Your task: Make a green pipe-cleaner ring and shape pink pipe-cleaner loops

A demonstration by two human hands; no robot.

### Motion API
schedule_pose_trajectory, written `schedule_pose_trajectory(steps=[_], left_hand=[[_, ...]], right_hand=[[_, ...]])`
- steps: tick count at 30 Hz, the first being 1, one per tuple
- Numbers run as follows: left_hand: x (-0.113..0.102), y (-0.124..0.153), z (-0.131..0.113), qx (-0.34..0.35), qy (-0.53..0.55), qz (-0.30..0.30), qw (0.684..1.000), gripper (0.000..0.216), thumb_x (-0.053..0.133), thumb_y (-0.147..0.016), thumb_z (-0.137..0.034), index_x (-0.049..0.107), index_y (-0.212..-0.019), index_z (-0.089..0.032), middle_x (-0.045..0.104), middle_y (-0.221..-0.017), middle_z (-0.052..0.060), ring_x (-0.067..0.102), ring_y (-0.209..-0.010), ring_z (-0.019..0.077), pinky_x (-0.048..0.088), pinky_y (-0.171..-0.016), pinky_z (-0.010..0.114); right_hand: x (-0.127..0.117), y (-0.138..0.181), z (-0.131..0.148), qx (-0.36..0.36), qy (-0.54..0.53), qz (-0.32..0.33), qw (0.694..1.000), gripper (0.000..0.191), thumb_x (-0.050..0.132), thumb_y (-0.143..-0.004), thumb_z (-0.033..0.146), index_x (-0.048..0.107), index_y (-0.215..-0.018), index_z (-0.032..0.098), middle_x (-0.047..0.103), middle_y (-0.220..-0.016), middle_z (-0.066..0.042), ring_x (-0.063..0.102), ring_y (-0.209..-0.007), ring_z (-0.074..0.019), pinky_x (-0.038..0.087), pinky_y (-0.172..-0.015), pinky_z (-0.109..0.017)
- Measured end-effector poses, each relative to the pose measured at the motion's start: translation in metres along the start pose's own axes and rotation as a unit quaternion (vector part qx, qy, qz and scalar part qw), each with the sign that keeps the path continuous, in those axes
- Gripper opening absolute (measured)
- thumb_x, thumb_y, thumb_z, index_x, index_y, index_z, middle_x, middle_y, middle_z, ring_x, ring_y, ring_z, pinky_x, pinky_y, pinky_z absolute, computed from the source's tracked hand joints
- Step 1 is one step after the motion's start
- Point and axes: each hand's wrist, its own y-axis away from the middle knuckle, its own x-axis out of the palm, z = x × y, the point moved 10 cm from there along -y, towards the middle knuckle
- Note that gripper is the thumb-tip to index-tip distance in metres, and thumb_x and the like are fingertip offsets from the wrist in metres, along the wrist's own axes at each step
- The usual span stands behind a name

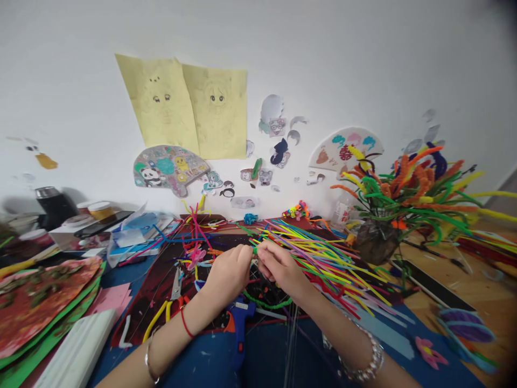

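Note:
My left hand (230, 272) and my right hand (280, 269) meet over the middle of the table, fingers pinched together on a small green pipe cleaner piece (254, 250). Both hands are closed on it, touching each other. Just behind them lies a spread of coloured pipe cleaners (323, 253). Below my hands a green pipe cleaner loop (266, 303) and a blue glue gun (239, 318) rest on the dark mat (149, 285). Scissors (176, 285) lie to the left of my left wrist.
A vase of twisted pipe cleaner flowers (388, 215) stands at the right. Stacked coloured sheets (40, 302) fill the left. Jars and a dark flask (52, 207) sit at the back left. Drawings and stickers (189, 108) hang on the white wall.

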Motion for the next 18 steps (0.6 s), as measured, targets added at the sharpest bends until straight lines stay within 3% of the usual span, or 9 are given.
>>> schedule_pose_trajectory(steps=[9, 13, 15, 18], left_hand=[[0.006, -0.002, 0.01, -0.05, 0.144, 0.046, 0.987, 0.017, 0.036, -0.088, -0.012, 0.043, -0.075, -0.021, 0.046, -0.063, -0.002, 0.046, -0.054, 0.0145, 0.028, -0.051, 0.024], [0.003, -0.005, 0.006, -0.061, 0.249, 0.075, 0.964, 0.015, 0.035, -0.096, -0.027, 0.049, -0.093, -0.021, 0.052, -0.071, -0.002, 0.048, -0.057, 0.0118, 0.034, -0.055, 0.022], [0.009, -0.005, 0.009, -0.112, 0.42, 0.091, 0.896, 0.018, 0.039, -0.095, -0.034, 0.049, -0.099, -0.02, 0.051, -0.072, -0.003, 0.047, -0.057, 0.0106, 0.037, -0.056, 0.022], [0.025, -0.003, 0.011, -0.189, 0.659, 0.113, 0.719, 0.03, 0.051, -0.089, -0.046, 0.05, -0.08, -0.017, 0.039, -0.06, -0.007, 0.037, -0.048, 0.0072, 0.036, -0.051, 0.021]], right_hand=[[0.001, -0.001, -0.004, 0.043, -0.021, 0.041, 0.998, 0.029, 0.037, -0.092, 0.045, 0.042, -0.076, 0.021, 0.043, -0.053, 0.007, 0.034, -0.047, -0.0091, 0.027, -0.044, -0.021], [-0.015, -0.002, 0.003, 0.009, -0.004, -0.034, 0.999, 0.031, 0.052, -0.087, 0.047, 0.049, -0.072, 0.02, 0.038, -0.057, 0.007, 0.033, -0.05, -0.0085, 0.027, -0.047, -0.021], [-0.031, -0.002, 0.007, -0.004, -0.011, -0.087, 0.996, 0.031, 0.054, -0.086, 0.048, 0.05, -0.073, 0.02, 0.033, -0.055, 0.008, 0.028, -0.048, -0.0082, 0.023, -0.044, -0.021], [-0.056, -0.002, 0.008, -0.005, -0.037, -0.143, 0.989, 0.029, 0.046, -0.089, 0.049, 0.048, -0.08, 0.022, 0.023, -0.052, 0.01, 0.018, -0.045, -0.0087, 0.017, -0.041, -0.021]])
